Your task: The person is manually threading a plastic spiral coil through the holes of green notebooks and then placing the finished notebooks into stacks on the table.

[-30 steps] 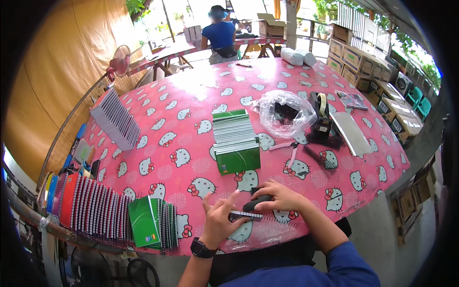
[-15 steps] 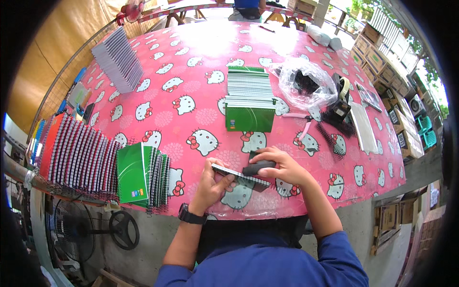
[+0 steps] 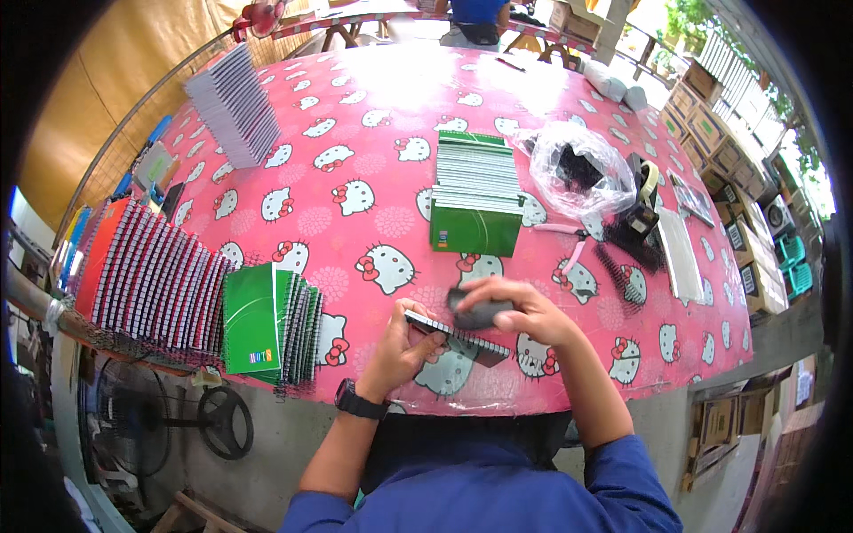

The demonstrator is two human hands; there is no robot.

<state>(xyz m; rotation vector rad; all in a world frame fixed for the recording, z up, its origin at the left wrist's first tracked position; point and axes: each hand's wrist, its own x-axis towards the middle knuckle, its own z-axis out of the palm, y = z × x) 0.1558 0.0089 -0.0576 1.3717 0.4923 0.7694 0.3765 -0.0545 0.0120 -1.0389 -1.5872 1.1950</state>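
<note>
My left hand (image 3: 402,354), with a dark watch on its wrist, grips a notebook (image 3: 478,348) by its left end, fingers and thumb closed around it. The notebook is tilted with its edge up, and a row of holes or binding loops shows along that edge. My right hand (image 3: 538,311) holds a dark, rounded block-like tool (image 3: 485,314) just above that edge. Blur hides whether the tool touches it. Beyond my hands stands a row of green notebooks (image 3: 477,229). To its right lie pink-handled pliers (image 3: 577,236) and black binding coils (image 3: 620,277).
Spiral notebooks with a red cover (image 3: 108,258) and green ones (image 3: 251,320) line the left edge of the pink table (image 3: 391,191). A white stack (image 3: 233,107) stands far left. A clear plastic bag (image 3: 544,169) and a tape dispenser (image 3: 647,182) sit at right. Another person (image 3: 475,16) is beyond.
The dark tool in my right hand has tilted, its far end rising off the notebook's edge. My left hand keeps its hold. The whole view has shifted slightly.
</note>
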